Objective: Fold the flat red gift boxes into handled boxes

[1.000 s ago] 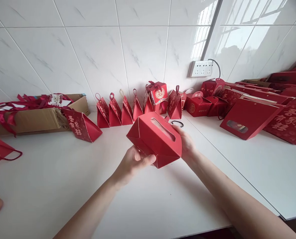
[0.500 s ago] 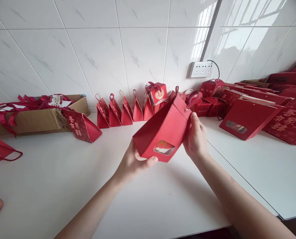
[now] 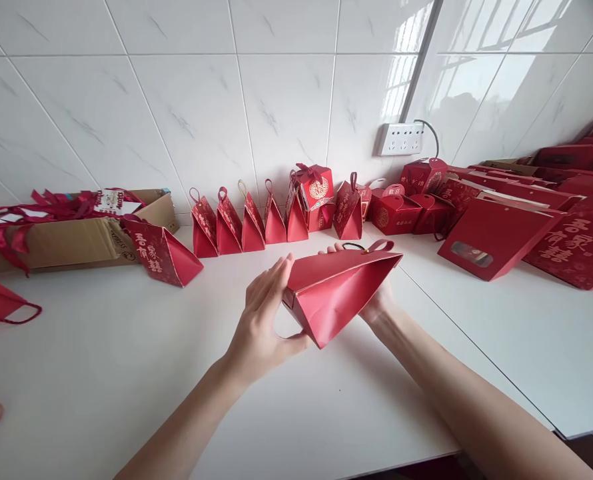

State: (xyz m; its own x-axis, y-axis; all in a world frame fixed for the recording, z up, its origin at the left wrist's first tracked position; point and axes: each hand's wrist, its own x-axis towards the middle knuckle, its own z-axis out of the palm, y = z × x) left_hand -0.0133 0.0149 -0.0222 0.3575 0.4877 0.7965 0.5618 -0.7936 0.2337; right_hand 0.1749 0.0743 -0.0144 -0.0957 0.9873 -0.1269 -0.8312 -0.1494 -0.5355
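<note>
I hold a red paper gift box [image 3: 341, 290] with a loop handle above the white table [image 3: 101, 373], lying on its side with its folded base towards me. My left hand [image 3: 261, 323] cups the base end, thumb under the bottom corner and fingers stretched up along the left face. My right hand [image 3: 376, 303] grips the box from behind and beneath, mostly hidden by it; fingertips show above the top edge near the handle.
A row of small red triangular gift boxes [image 3: 246, 223] lines the tiled wall. A cardboard carton [image 3: 71, 237] with red ribbons sits at the left, one triangular box [image 3: 161, 253] beside it. Flat red boxes [image 3: 496, 233] pile at the right. A wall socket [image 3: 401, 138] is above.
The box has turned over in my hands: its windowed face, seen half a second ago, now faces away, and the box lies flatter and lower. My left fingers have spread open along its side.
</note>
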